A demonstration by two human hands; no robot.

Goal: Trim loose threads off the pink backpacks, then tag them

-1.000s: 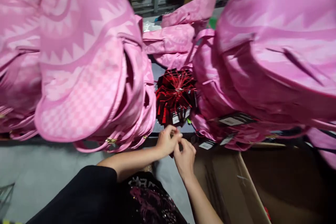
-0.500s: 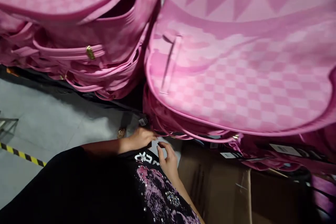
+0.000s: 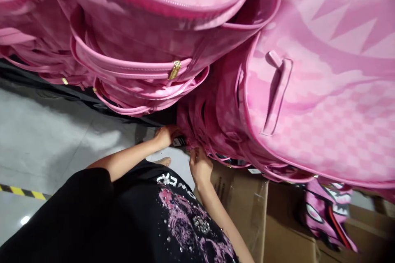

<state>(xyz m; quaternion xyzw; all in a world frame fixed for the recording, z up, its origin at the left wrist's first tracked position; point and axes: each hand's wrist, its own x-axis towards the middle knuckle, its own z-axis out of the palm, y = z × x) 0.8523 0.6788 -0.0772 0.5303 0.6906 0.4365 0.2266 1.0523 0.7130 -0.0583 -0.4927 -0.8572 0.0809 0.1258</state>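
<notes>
Both hands, left hand (image 3: 165, 135) and right hand (image 3: 200, 164), are pinching a tag (image 3: 179, 142) under the bags (image 3: 216, 127), risking toppling them.

left hand (image 3: 165, 135): at a small tag (image 3: 179, 142) under the pink backpacks (image 3: 308, 90) | right hand (image 3: 200, 166): fingers up against the stack's lower edge, grip unclear | left stack (image 3: 138, 49): gold zipper pull (image 3: 174, 70) | below: cardboard box (image 3: 256, 213), grey floor (image 3: 46, 131) with striped tape (image 3: 21, 191)
</notes>
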